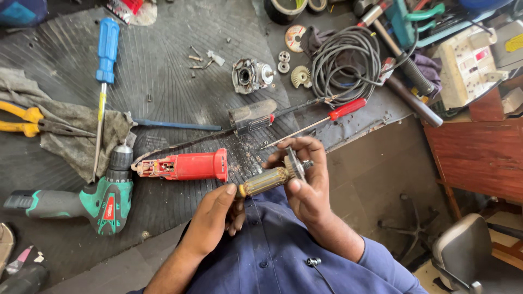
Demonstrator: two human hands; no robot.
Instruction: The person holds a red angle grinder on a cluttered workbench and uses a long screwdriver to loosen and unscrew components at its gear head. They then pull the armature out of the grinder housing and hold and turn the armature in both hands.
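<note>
the motor rotor, a copper-wound cylinder with a small fan disc at one end, sits between both hands just above the person's blue shirt, low in the middle of the view. the left hand pinches the bare shaft end with thumb and fingers closed on it, while the right hand curls around the fan end, fingers closed over the disc. held at both ends like that, the windings stay turned up and open to the eye.

at about nine o'clock from the rotor, close by, lies the red housing on its side on the dark rubber mat, its open mouth turned toward the hands. farther out at nine o'clock a green cordless drill rests flat. at about twelve o'clock a red-handled screwdriver lies with its tip pointing back toward the hands, and beyond it stands the metal gear head, with loose screws and small gears set apart so they don't roll off. a coiled grey cable sits at one o'clock. at ten o'clock there's a blue-handled screwdriver, and yellow-handled pliers lie on a grey rag. everything is spread within arm's reach of the seated person.
</note>
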